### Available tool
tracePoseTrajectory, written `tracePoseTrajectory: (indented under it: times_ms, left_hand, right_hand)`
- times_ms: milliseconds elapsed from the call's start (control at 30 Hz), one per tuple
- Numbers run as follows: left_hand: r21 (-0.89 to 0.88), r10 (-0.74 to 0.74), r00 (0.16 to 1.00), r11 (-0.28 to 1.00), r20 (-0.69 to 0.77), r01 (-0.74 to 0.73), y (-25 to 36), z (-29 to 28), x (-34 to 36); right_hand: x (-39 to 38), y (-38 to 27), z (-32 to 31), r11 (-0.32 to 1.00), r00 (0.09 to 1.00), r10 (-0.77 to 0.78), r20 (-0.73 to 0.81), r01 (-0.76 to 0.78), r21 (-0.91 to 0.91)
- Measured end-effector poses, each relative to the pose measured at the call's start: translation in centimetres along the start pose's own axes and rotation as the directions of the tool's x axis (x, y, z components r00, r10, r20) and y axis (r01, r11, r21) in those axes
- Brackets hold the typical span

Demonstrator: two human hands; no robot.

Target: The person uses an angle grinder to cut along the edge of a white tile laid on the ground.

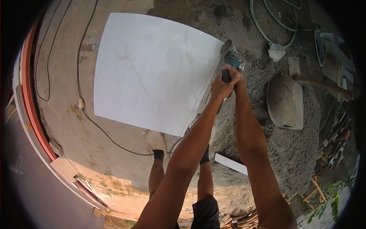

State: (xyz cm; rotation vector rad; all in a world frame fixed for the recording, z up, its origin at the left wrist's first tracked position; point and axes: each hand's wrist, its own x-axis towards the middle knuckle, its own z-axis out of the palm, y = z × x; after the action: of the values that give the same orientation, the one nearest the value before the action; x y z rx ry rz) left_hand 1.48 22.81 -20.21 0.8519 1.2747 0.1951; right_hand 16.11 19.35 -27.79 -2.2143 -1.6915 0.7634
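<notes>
A blue angle grinder (232, 60) is gripped in both my hands at the far right corner of a large white marbled tile (152, 72). Its round disc (226, 47) stands upright beside the tile's right edge; I cannot tell whether it touches. My left hand (224, 82) closes round the dark rear part of the tool. Just to its right, my right hand (240, 78) wraps the grinder's other side, partly hidden. A thin line runs along the tile near its right edge.
A shovel (285, 101) with a wooden handle lies on grey sand (289, 152) at the right. A green hose (263, 28) coils at the far right. Near my feet lie a white tile strip (231, 163) and a black cable (114, 141), which runs along the left.
</notes>
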Motion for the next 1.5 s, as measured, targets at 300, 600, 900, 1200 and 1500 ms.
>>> tracePoseTrajectory:
  times_ms: [300,600,900,1200,1500]
  left_hand:
    - [0.065,0.020,0.999,0.998,0.032,-0.022,1.4,0.8,1.1]
    - [0.252,0.099,0.991,0.960,0.091,-0.119,2.9,-0.2,4.2]
    - [0.939,0.572,0.755,-0.093,0.322,-0.330,6.3,-12.4,18.3]
    - [0.923,0.431,0.818,-0.228,0.381,-0.309,8.4,-13.7,20.8]
    - [0.954,0.381,0.877,-0.070,0.294,-0.290,7.4,-17.4,20.0]
  right_hand:
    - [1.6,2.9,-0.7,0.994,0.997,-0.026,0.073,0.033,-0.107]
    - [4.2,1.6,-2.3,0.916,0.961,0.276,0.003,-0.264,0.301]
    - [-4.8,-0.9,-6.1,0.183,0.672,0.728,0.136,-0.381,0.906]
    - [-13.5,-1.5,-5.4,0.114,0.649,0.731,0.210,-0.420,0.901]
    - [-13.4,-1.7,-4.2,0.096,0.629,0.744,0.227,-0.436,0.895]
